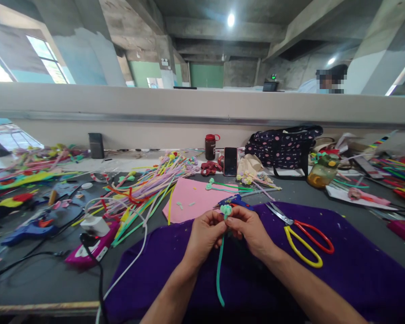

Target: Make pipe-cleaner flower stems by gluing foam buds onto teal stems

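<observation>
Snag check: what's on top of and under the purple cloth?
Red-and-yellow-handled metal scissors lie on the purple cloth, with small pale specks. Dark grey tabletop shows past its edges; anything underneath is covered.

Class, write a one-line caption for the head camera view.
Two hands pinch a mint-green pipe-cleaner flower above purple cloth, scissors open nearby.

Scissors [288,225] lie on the cloth [344,265] — phone [230,161] behind, power strip [93,249] left.
</observation>
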`<move>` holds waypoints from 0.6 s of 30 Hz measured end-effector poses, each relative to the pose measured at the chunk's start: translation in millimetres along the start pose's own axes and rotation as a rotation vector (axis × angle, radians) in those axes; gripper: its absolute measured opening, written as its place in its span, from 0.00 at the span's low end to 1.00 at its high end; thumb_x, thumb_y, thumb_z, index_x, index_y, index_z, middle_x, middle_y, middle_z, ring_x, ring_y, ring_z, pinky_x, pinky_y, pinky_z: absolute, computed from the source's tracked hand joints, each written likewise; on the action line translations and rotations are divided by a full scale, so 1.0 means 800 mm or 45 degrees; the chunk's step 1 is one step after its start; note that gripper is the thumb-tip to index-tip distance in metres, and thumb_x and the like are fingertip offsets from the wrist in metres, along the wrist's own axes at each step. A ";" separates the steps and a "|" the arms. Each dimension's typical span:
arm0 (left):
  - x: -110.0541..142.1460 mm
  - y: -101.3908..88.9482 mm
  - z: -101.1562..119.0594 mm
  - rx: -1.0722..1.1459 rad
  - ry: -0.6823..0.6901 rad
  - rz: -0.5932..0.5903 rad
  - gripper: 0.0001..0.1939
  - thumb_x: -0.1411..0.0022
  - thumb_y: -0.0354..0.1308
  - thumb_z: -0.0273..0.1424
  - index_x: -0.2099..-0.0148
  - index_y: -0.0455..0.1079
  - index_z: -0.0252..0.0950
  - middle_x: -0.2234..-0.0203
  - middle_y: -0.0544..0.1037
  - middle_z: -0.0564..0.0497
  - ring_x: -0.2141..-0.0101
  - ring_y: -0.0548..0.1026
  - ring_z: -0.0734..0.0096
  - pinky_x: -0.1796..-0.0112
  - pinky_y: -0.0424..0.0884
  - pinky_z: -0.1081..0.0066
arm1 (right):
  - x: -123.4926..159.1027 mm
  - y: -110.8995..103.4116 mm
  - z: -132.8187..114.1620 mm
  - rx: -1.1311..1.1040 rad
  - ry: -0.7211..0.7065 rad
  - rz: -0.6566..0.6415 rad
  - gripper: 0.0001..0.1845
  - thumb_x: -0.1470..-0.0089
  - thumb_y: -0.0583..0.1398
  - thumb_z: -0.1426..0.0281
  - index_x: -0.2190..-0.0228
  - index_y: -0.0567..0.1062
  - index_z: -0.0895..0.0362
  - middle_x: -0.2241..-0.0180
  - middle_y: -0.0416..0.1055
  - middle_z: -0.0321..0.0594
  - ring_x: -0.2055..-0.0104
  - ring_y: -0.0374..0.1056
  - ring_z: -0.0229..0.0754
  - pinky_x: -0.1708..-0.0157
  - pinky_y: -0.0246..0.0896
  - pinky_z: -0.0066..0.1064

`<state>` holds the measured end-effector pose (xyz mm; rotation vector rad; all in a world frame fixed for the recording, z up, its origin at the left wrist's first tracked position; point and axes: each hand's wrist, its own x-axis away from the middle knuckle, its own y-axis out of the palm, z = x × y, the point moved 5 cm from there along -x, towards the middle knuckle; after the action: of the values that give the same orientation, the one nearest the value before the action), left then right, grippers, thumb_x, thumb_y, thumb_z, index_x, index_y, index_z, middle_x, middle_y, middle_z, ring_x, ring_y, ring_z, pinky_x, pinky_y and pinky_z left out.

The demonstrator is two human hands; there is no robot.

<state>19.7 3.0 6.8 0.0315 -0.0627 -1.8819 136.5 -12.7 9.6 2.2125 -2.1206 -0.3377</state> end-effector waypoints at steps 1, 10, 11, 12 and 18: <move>0.000 0.001 0.000 -0.008 0.009 -0.006 0.11 0.53 0.61 0.33 0.73 0.61 0.34 0.89 0.65 0.60 0.90 0.60 0.83 0.88 0.56 0.82 | -0.001 -0.001 0.001 -0.016 0.012 0.009 0.07 0.57 0.62 0.68 0.76 0.70 0.59 0.85 0.61 0.28 0.85 0.53 0.28 0.86 0.46 0.21; -0.002 0.005 -0.003 0.033 -0.043 -0.175 0.14 0.50 0.59 0.39 0.73 0.64 0.32 0.84 0.70 0.55 0.88 0.62 0.84 0.87 0.56 0.82 | -0.003 -0.005 0.005 -0.069 0.058 -0.003 0.10 0.54 0.60 0.65 0.77 0.67 0.59 0.85 0.62 0.29 0.85 0.52 0.28 0.85 0.45 0.21; -0.002 0.005 -0.004 0.029 -0.043 -0.170 0.14 0.50 0.59 0.39 0.73 0.64 0.32 0.84 0.70 0.55 0.88 0.61 0.84 0.87 0.56 0.82 | -0.003 -0.005 0.005 -0.059 0.057 -0.010 0.10 0.54 0.60 0.65 0.77 0.67 0.58 0.85 0.62 0.29 0.85 0.53 0.29 0.85 0.46 0.21; -0.003 0.005 -0.005 0.022 -0.040 -0.154 0.14 0.50 0.59 0.39 0.74 0.64 0.32 0.84 0.70 0.55 0.89 0.61 0.85 0.87 0.56 0.82 | -0.003 -0.005 0.005 -0.046 0.055 -0.011 0.10 0.54 0.59 0.65 0.78 0.66 0.58 0.85 0.62 0.29 0.85 0.53 0.29 0.85 0.46 0.21; -0.002 0.002 -0.005 -0.025 0.023 -0.011 0.15 0.52 0.60 0.40 0.73 0.64 0.32 0.86 0.69 0.56 0.89 0.62 0.83 0.87 0.57 0.81 | -0.006 -0.005 0.009 -0.097 0.116 -0.013 0.09 0.54 0.60 0.66 0.78 0.67 0.59 0.85 0.61 0.29 0.85 0.55 0.29 0.86 0.47 0.20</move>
<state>21.8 4.4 2.6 0.0356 -0.0317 -1.8906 138.7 -6.6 2.4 2.1547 -2.0163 -0.3069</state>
